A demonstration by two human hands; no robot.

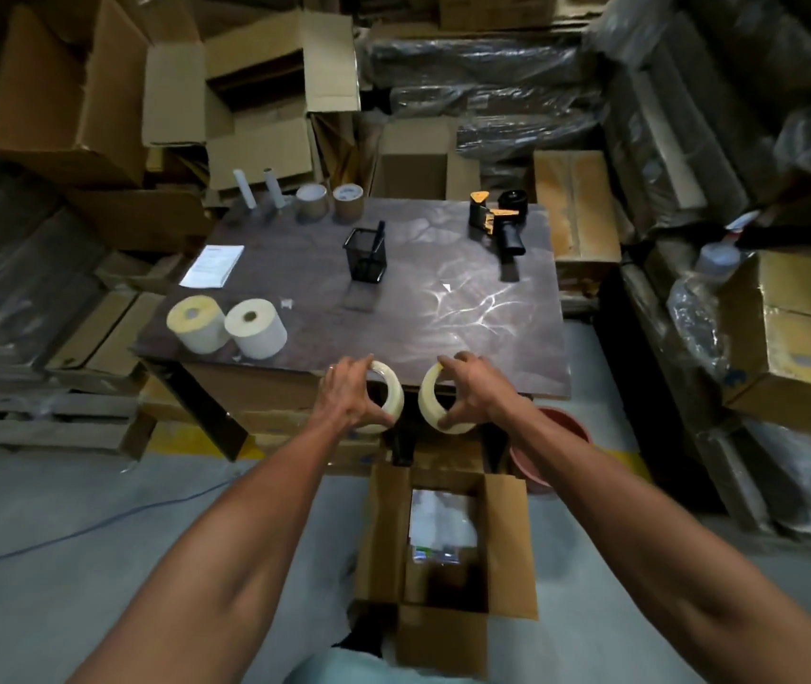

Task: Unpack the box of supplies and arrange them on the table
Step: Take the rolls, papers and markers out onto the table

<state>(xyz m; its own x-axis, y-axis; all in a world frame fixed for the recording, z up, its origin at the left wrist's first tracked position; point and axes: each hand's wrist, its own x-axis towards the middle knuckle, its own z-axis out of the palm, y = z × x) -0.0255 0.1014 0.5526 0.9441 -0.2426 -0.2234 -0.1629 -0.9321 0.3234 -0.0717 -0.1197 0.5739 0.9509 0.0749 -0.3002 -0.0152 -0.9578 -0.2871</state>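
My left hand (348, 393) grips a pale tape roll (388, 393) and my right hand (473, 387) grips a second tape roll (429, 398). Both rolls hang upright at the near edge of the dark table (443, 308). Below my arms, on the floor, stands the open cardboard box (507, 535) with plastic-wrapped items inside. On the table lie two white label rolls (228, 327), a black mesh pen holder (365, 254), a black-and-orange tape dispenser (499, 222), two brown tape rolls (329, 202), two white tubes (259, 190) and a sheet of paper (213, 265).
Cardboard boxes (255, 106) are stacked behind and left of the table, and plastic-wrapped bundles (665, 116) fill the right side. A reddish bucket (561, 436) sits on the floor under the table's right corner. A blue cable (97, 525) runs across the grey floor.
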